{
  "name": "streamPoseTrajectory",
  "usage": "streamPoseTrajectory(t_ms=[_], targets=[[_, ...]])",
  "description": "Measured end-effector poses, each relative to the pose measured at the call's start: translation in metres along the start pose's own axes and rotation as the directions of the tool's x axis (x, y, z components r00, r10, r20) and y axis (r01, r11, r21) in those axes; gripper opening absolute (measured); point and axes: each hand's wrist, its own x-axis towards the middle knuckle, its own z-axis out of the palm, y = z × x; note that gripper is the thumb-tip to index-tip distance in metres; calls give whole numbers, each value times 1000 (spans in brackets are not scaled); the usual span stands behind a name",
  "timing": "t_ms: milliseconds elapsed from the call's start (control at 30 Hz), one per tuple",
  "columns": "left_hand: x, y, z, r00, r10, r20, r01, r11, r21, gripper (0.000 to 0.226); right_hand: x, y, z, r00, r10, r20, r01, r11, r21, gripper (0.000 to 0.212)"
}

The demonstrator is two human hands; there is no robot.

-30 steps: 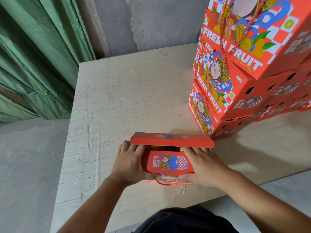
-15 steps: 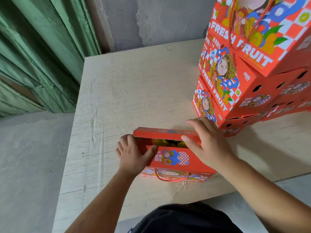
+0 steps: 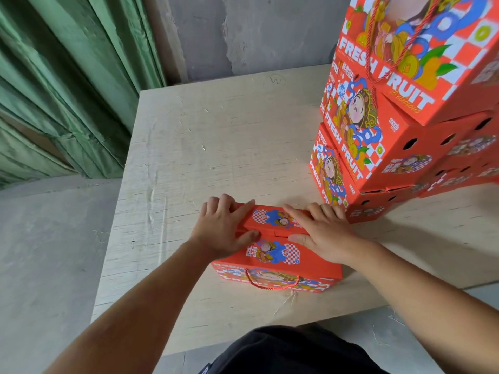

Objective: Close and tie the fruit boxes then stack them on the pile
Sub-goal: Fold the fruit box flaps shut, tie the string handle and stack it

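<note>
The fruit box (image 3: pixel 275 255) lies near the front edge of the pale wooden worktop (image 3: pixel 216 147), just in front of the pile of boxes (image 3: pixel 399 109). It is red-orange card printed with a cartoon figure, blue shapes and red-and-white checks. A red cord handle (image 3: pixel 272 283) loops across its near face. Its two top flaps are folded down and meet along a seam.

The left hand (image 3: pixel 222 228) lies on the left end of the top, fingers extended over the far flap, thumb at the seam; grip wide, flat, pressing. The right hand (image 3: pixel 321 233) lies on the right end likewise, fingers spread, thumb at the seam; grip wide, nothing clasped.

The stacked boxes read "FRESH FRUIT". A pencilled "W" (image 3: pixel 276 80) marks the far worktop. Green curtain (image 3: pixel 67 85) hangs at left.
</note>
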Motion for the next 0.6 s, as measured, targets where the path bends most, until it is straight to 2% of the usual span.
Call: streamPoseTrajectory(t_ms=[67, 133, 200, 300, 367, 467, 500, 533, 567, 600], targets=[[-7, 7, 6, 993, -53, 108, 51, 998, 27, 93, 1, -1, 5, 999, 2, 37, -5, 997, 78, 81], [-4, 9, 5, 978, -83, 193, 80, 997, 23, 102, 2, -3, 11, 1000, 14, 13, -15, 995, 95, 81], [-3, 9, 1, 974, -55, 219, 59, 998, -9, 110, 2, -4, 17, 999, 33, -36, -30, 996, 80, 79], [-26, 16, 8, 986, 161, 50, -158, 986, -52, 119, 2, -4, 21, 991, 60, -116, -50, 995, 89, 76], [-41, 21, 20, 943, 328, -47, -329, 944, -25, 110, 2, -6, 19, 985, 106, -135, -95, 992, 85, 79], [-38, 12, 26, 894, 408, -184, -405, 913, 58, 88, 10, -12, 14, 964, 235, -124, -226, 971, 83, 83], [-34, 6, 26, 910, 356, -213, -349, 934, 73, 86, 12, -13, 10, 946, 305, -106, -293, 949, 118, 81], [-30, 1, 27, 944, 236, -229, -225, 972, 71, 86, 12, -11, 6, 923, 378, -67, -360, 913, 195, 76], [-27, -3, 28, 978, 32, -206, -28, 999, 23, 88, 12, -9, 4, 901, 434, 9, -415, 856, 307, 71], [-23, -2, 28, 966, -223, -130, 211, 972, -105, 93, 10, -6, 3, 882, 458, 108, -456, 778, 432, 69]])
